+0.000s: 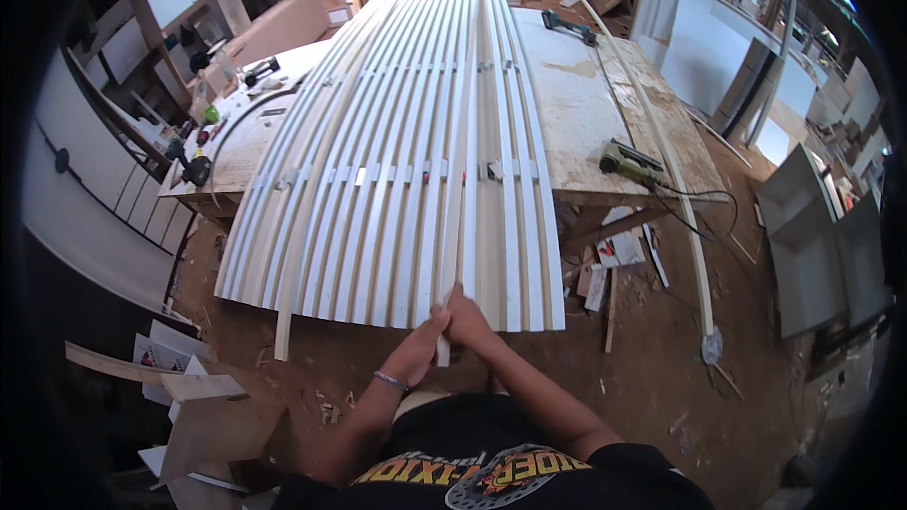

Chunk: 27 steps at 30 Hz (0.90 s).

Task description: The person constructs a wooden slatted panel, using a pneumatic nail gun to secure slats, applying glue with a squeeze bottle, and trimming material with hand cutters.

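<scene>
A long slatted panel of white ribs with pale gaps lies lengthwise in front of me, its near edge jutting past the table. At that near edge, right of its middle, my left hand and my right hand come together. Both are closed around a long pale wooden strip, whose near end pokes out below my fingers. The strip runs away from me along the ribs; my fingers partly cover it. Another pale strip sticks out past the panel's near edge on the left.
The panel rests on a worn worktable. A green corded power tool and a cordless tool lie to its right, beside a long bent strip. More tools lie left. Board offcuts and an open cabinet box flank me.
</scene>
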Available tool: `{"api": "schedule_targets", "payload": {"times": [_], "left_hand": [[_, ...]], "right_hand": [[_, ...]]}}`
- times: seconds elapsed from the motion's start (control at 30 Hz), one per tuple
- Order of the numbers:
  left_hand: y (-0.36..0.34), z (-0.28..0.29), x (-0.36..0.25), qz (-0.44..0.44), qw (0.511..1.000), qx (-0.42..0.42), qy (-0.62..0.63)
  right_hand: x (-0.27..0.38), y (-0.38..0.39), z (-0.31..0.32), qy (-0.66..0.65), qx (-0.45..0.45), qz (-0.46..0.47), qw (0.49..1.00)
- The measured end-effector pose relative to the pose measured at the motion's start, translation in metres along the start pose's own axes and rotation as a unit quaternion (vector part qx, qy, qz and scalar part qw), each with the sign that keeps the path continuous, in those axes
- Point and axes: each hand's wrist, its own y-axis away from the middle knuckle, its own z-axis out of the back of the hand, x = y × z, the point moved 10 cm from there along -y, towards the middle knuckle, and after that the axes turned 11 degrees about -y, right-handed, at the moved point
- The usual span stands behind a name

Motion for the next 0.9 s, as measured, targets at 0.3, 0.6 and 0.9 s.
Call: {"api": "schedule_targets", "payload": {"times": [0.3, 0.6, 0.9], "left_hand": [[0.091, 0.079, 0.099, 0.083, 0.994, -0.075, -0.010], [0.198, 0.199, 0.158, 0.032, 0.874, -0.272, -0.401], [0.178, 0.275, 0.156, -0.147, 0.919, -0.220, -0.292]], "right_hand": [[-0.027, -0.009, -0.097, -0.272, 0.273, -0.211, 0.898], [-0.016, -0.025, -0.258, -0.454, 0.196, -0.197, 0.847], [-0.011, -0.073, -0.295, -0.345, 0.076, -0.124, 0.927]]}}
